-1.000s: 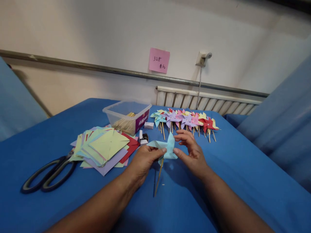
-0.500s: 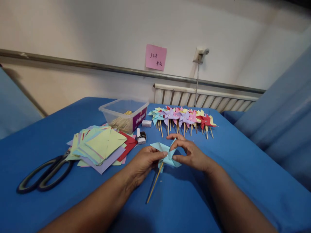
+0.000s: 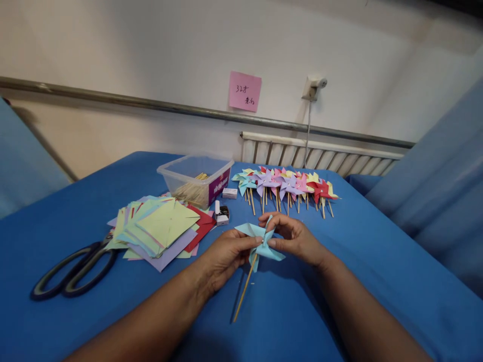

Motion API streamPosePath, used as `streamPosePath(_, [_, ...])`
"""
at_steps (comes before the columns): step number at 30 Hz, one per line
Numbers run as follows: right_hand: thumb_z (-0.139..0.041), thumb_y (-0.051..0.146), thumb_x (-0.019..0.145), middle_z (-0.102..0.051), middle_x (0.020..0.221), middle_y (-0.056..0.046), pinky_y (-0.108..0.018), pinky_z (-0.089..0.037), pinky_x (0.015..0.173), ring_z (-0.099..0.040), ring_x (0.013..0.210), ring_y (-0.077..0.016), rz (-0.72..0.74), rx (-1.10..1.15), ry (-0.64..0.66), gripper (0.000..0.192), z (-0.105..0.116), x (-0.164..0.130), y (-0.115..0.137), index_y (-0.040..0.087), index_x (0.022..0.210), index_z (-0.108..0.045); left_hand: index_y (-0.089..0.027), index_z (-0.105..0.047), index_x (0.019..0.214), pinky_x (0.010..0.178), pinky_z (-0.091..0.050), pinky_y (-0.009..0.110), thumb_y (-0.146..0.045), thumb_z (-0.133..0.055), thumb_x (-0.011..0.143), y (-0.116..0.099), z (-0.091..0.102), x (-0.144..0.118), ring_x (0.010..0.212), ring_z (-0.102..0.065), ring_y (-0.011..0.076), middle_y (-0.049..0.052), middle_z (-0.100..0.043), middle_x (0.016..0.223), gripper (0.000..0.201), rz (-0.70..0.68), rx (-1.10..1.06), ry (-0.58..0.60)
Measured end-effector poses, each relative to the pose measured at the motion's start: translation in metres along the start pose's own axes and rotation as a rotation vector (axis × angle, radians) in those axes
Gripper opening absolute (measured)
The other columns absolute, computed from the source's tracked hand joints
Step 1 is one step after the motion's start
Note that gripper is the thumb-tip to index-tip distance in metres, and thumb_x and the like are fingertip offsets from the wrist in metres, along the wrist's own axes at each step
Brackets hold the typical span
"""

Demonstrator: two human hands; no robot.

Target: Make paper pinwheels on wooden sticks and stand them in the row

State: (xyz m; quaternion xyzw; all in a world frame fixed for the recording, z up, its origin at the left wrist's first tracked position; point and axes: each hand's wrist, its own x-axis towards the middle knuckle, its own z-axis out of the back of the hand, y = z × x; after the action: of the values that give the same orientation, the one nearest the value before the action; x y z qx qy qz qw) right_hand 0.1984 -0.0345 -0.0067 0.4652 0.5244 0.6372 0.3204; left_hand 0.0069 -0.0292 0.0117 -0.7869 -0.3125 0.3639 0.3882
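A light blue paper pinwheel (image 3: 273,253) on a thin wooden stick is held up over the table, its stick slanting down toward me. My left hand (image 3: 230,254) is closed on it, the thumb pressed beside the pin at its centre. From the other side, my right hand (image 3: 292,239) pinches the pinwheel, thumb near the centre and fingers behind an upper blade. The fingers behind the paper are partly hidden.
Left of my hands lies a stack of coloured paper squares (image 3: 166,226) on black-handled scissors (image 3: 75,269). Behind stand a clear plastic box (image 3: 184,173) of sticks, an open small box (image 3: 222,213), a closed small box (image 3: 230,193) and several finished pinwheels (image 3: 289,183) on the blue table (image 3: 377,261).
The right hand's fingers have curled in closer to the pinwheel's upper blade. My left hand keeps its hold; the whole view has shifted slightly.
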Motion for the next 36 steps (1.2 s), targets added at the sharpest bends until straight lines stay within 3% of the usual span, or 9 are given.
streamPosePath(3, [-0.072,0.032,0.075,-0.057,0.115,-0.004,-0.034,-0.045,0.085,-0.058,0.096,-0.0176,-0.016,0.132,-0.089,0.034,-0.001,0.002,-0.002,0.027,0.105,-0.059,-0.014,-0.071,0.086,0.065,-0.047,0.026,-0.026,-0.078,0.066,-0.001,0.001,0.001,0.066,-0.061,0.0139,0.005,-0.068,0.075,0.025,-0.007,-0.023,0.001])
streamPosePath(6, [-0.065,0.04,0.08,-0.062,0.091,-0.002,-0.03,-0.045,0.075,-0.059,0.077,-0.0146,-0.062,0.124,-0.212,0.028,0.0,0.004,-0.003,0.023,0.102,-0.059,-0.013,-0.071,0.086,0.068,-0.048,0.027,-0.028,-0.077,0.067,-0.001,0.001,0.002,0.067,-0.062,0.0151,0.007,-0.069,0.078,0.025,-0.031,-0.017,-0.016])
streamPosePath(13, [-0.065,0.049,0.077,-0.052,0.061,0.003,-0.023,-0.034,0.055,-0.045,0.057,-0.01,-0.196,-0.35,-0.187,0.033,-0.014,0.003,-0.003,0.017,0.071,-0.057,-0.012,-0.07,0.073,0.063,-0.046,0.029,-0.04,-0.078,0.062,0.006,0.008,0.01,0.064,-0.062,0.0186,0.007,-0.068,0.067,0.031,-0.182,0.156,-0.185])
streamPosePath(19, [-0.06,0.042,0.081,-0.051,0.058,0.003,-0.022,-0.032,0.051,-0.043,0.054,-0.0091,-0.152,-0.518,-0.225,0.03,-0.027,0.002,-0.003,0.017,0.064,-0.054,-0.013,-0.07,0.07,0.062,-0.045,0.029,-0.042,-0.078,0.06,0.012,0.011,0.014,0.063,-0.061,0.0179,0.007,-0.069,0.068,0.032,-0.253,0.204,-0.229])
streamPosePath(27, [-0.059,0.039,0.082,-0.046,0.058,0.005,-0.021,-0.031,0.052,-0.04,0.054,-0.0086,-0.13,-0.47,-0.214,0.029,-0.025,0.003,-0.006,0.018,0.064,-0.052,-0.012,-0.069,0.072,0.064,-0.047,0.03,-0.042,-0.077,0.064,0.01,0.009,0.012,0.062,-0.062,0.0178,0.008,-0.069,0.07,0.032,-0.235,0.172,-0.193])
streamPosePath(36, [-0.059,0.039,0.082,-0.057,0.063,0.002,-0.022,-0.038,0.055,-0.051,0.058,-0.0111,-0.12,-0.467,-0.279,0.024,-0.029,0.002,-0.003,0.016,0.075,-0.06,-0.012,-0.072,0.08,0.069,-0.049,0.033,-0.039,-0.077,0.065,0.011,0.007,0.011,0.07,-0.064,0.0202,0.009,-0.071,0.077,0.032,-0.243,0.18,-0.193])
